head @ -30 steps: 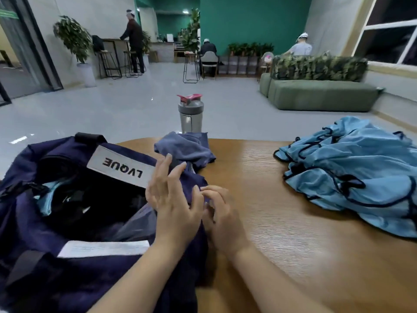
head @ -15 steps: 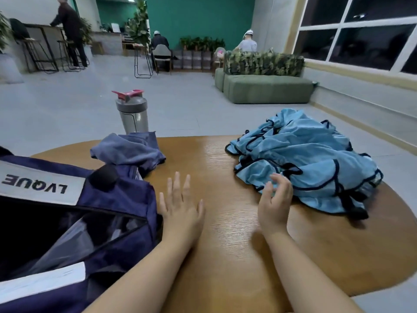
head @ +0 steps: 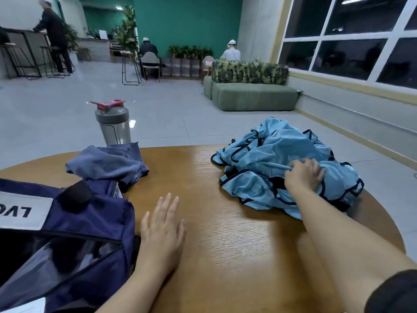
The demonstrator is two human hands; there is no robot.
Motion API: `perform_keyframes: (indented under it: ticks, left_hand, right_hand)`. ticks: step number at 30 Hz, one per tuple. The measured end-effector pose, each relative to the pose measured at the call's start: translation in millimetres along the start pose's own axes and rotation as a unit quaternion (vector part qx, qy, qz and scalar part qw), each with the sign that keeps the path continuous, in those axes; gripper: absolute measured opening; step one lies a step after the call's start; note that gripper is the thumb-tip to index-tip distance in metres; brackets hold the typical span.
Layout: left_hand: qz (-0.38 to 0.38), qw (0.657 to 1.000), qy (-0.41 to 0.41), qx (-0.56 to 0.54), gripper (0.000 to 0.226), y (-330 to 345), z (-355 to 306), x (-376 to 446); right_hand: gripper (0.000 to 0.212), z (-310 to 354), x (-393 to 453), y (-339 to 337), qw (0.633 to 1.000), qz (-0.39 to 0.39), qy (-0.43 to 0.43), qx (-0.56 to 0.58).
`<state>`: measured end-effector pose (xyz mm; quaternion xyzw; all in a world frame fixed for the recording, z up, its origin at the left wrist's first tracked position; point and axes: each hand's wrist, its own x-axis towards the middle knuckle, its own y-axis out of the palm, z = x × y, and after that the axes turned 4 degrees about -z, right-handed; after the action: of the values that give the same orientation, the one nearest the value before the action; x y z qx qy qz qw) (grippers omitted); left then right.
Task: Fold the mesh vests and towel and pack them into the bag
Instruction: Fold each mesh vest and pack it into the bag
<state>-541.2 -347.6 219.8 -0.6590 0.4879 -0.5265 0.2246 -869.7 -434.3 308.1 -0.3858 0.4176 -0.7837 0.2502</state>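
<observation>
1. Right hand (head: pixel 303 175) has reached from bare table (head: pixel 216 199) onto mesh vests (head: pixel 277 154); grip curled into fabric.
2. Left hand (head: pixel 163 231) flat, fingers straight, beside open bag (head: pixel 90 222).
3. Towel (head: pixel 106 162) lies behind bag.

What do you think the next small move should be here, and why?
Probably lift one vest free of the vests and bring it to the bare table to fold. The right hand already grips the crumpled pile, and the left hand rests open beside the bag.
</observation>
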Motion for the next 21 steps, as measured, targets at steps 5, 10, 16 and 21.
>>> perform_keyframes:
  ticks: [5, 10, 16, 21]
  left_hand:
    - [0.011, 1.0, -0.003, -0.021, 0.068, -4, -5, 0]
    - [0.033, 0.998, 0.001, -0.051, 0.069, -12, -10, 0]
    - [0.018, 0.985, 0.073, -0.156, 0.079, -16, -6, -3]
    - [0.054, 0.955, 0.026, -0.289, 0.071, -23, -7, -4]
  right_hand:
    - [0.018, 7, -16, -22, 0.963, -0.13, 0.001, 0.236]
    - [0.004, 56, -80, -86, 0.863, -0.083, 0.033, 0.497]
    - [0.024, 79, -163, -93, 0.771, 0.277, -0.179, 0.544]
    - [0.041, 50, -167, -61, 0.925, 0.203, -0.149, 0.284]
